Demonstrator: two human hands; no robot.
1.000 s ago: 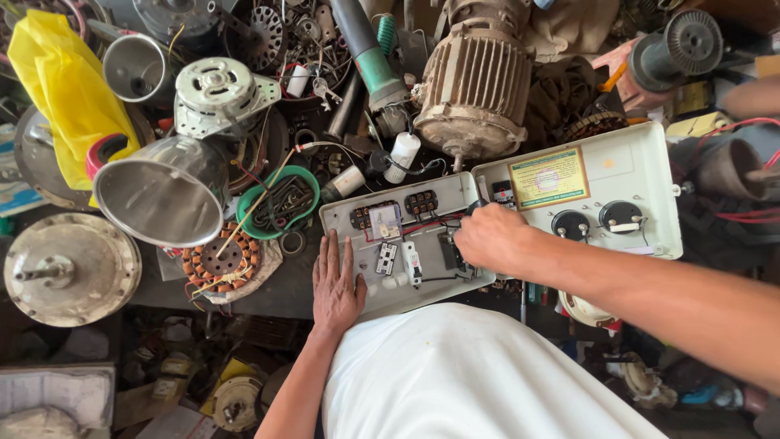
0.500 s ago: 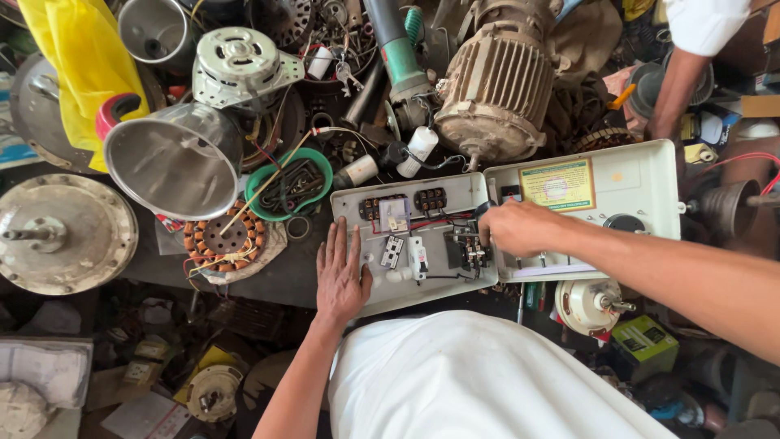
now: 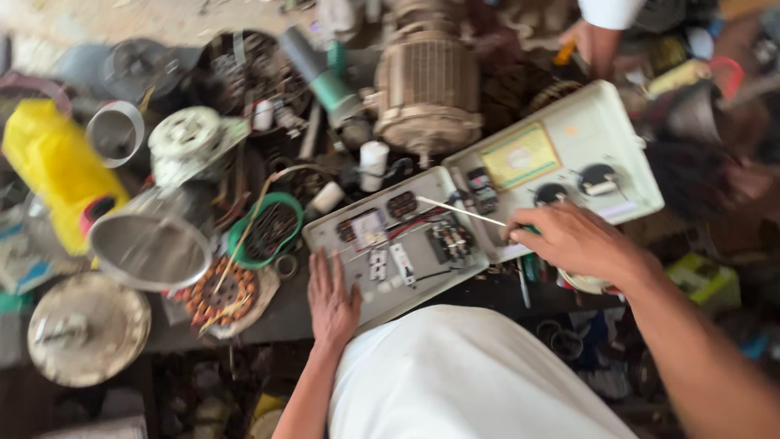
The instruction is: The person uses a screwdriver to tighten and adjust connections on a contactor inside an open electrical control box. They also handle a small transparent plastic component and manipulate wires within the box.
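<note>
Bench buried in motor junk, blurry shot. Left hand flat, fingers spread on open box. Right hand pinching screwdriver.

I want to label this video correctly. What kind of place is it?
Probably an electrical repair workshop: a large ribbed electric motor, an opened white control box with wiring, and a copper-wound stator among scattered parts.

garment: white shirt | forearms: bare, sleeveless | hands: ungloved

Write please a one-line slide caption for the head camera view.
Left hand flat on an open electrical panel; right hand holds a thin screwdriver over its wiring.
</note>
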